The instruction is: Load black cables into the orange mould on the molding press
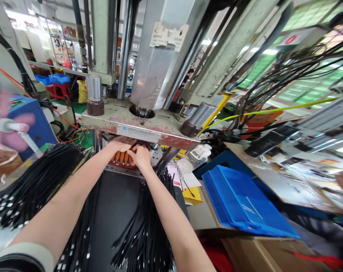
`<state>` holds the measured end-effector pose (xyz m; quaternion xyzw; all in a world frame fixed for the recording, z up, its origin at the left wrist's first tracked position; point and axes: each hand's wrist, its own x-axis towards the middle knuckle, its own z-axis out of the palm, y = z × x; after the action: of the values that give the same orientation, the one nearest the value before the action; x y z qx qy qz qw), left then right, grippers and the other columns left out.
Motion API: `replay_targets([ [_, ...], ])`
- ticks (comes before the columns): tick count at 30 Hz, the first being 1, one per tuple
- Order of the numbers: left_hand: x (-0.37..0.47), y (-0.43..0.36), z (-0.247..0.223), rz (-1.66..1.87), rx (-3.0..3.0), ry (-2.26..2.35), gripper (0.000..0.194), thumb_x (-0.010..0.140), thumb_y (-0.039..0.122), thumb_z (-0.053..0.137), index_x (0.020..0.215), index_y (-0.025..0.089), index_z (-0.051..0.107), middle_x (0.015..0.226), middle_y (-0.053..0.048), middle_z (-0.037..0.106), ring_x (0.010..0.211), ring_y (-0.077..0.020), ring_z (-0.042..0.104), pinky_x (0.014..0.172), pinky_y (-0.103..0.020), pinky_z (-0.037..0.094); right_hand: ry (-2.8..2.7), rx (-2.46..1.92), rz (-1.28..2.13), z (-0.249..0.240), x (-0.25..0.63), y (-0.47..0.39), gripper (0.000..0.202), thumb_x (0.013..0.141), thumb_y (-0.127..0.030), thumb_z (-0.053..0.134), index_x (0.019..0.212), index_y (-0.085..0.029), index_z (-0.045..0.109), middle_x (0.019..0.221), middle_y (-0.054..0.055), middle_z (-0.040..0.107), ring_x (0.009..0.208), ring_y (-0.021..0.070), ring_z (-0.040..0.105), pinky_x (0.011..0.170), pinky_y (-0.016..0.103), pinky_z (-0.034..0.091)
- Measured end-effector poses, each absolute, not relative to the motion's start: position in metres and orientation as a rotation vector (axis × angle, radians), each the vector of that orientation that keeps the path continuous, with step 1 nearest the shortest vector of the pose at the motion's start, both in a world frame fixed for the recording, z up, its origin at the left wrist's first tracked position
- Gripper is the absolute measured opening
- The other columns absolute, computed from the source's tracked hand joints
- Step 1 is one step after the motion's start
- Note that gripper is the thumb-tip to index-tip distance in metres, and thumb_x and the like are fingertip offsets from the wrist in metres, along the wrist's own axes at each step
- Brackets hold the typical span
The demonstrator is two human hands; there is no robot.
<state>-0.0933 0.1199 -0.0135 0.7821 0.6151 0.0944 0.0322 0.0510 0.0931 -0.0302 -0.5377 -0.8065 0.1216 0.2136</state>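
Note:
Both hands reach under the rusty plate (pixel 171 136) of a large press. My left hand (pixel 123 145) bends over the back of an orange fixture (pixel 119 159), its fingertips partly hidden by the plate. Close beside it, my right hand (pixel 141 155) is closed at the fixture's right part, thumb and fingers together; what it pinches is too small to make out. Several dark cable ends with metal tips lie in a row in the fixture. Black cables (pixel 148 223) hang in a bundle below my right hand, and a larger bundle (pixel 43 177) lies at the left.
The press's steel columns rise behind the hands. A pink fan (pixel 6 124) stands at the far left. Blue trays (pixel 242 200) sit at the right, near a clear plastic jug (pixel 198 155) and papers. Cardboard boxes (pixel 262 253) are at the lower right.

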Motion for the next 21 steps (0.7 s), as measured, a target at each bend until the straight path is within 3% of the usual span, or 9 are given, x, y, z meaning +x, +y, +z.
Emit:
replay_targets([
  [4,-0.102,0.073,-0.021,0.397,2.403,1.987,0.046,0.1,0.033,0.021,0.126,0.013,0.053,0.132,-0.013,0.057,0.123,-0.0219,0.05,0.102,-0.035,0.035,-2.214,-1.327,0.249,-0.038,0.091,0.077,0.021,0.089,-0.036,0.058,0.098,-0.017,0.063,0.096,0.009,0.064,0.088,0.0198,0.062,0.08,0.029,0.043],
  [7,-0.116,0.012,-0.039,0.573,2.393,2.222,0.043,0.099,0.029,0.023,0.118,0.011,0.056,0.118,-0.015,0.061,0.114,-0.0239,0.053,0.099,-0.037,0.038,-2.266,-1.633,0.064,-0.056,0.144,0.047,0.031,0.096,-0.039,0.045,0.089,-0.016,0.065,0.089,0.012,0.067,0.08,0.0229,0.065,0.071,0.031,0.045],
  [10,-0.128,-0.034,-0.061,0.286,2.345,2.416,0.033,0.093,0.032,0.039,0.093,0.011,0.064,0.099,-0.018,0.062,0.101,-0.0316,0.056,0.087,-0.044,0.043,-2.469,-2.002,0.054,-0.074,0.18,0.019,0.037,0.094,-0.044,0.047,0.083,-0.014,0.068,0.082,0.017,0.069,0.077,0.0294,0.068,0.065,0.034,0.045],
  [12,-0.133,-0.045,-0.071,0.1,2.3,2.409,0.028,0.09,0.029,0.044,0.086,0.01,0.065,0.094,-0.018,0.061,0.096,-0.0331,0.056,0.08,-0.044,0.044,-2.559,-1.996,0.211,-0.081,0.188,0.01,0.032,0.094,-0.039,0.048,0.084,-0.016,0.069,0.083,0.016,0.071,0.081,0.0294,0.07,0.067,0.034,0.045],
  [15,-0.141,-0.04,-0.072,0.193,2.257,2.329,0.025,0.089,0.02,0.04,0.079,0.012,0.062,0.089,-0.015,0.06,0.09,-0.0283,0.058,0.079,-0.04,0.044,-2.482,-1.938,0.374,-0.082,0.187,0.009,0.026,0.093,-0.03,0.046,0.085,-0.02,0.069,0.086,0.011,0.073,0.087,0.0263,0.07,0.069,0.031,0.045],
  [21,-0.136,-0.033,-0.028,0.853,2.042,1.798,0.017,0.092,0.028,0.04,0.081,0.019,0.049,0.067,0.002,0.055,0.063,-0.0134,0.053,0.063,-0.025,0.04,-2.461,-1.977,0.306,-0.083,0.181,0.016,0.031,0.091,-0.039,0.05,0.082,-0.017,0.069,0.088,0.016,0.072,0.086,0.0305,0.069,0.069,0.034,0.045],
])
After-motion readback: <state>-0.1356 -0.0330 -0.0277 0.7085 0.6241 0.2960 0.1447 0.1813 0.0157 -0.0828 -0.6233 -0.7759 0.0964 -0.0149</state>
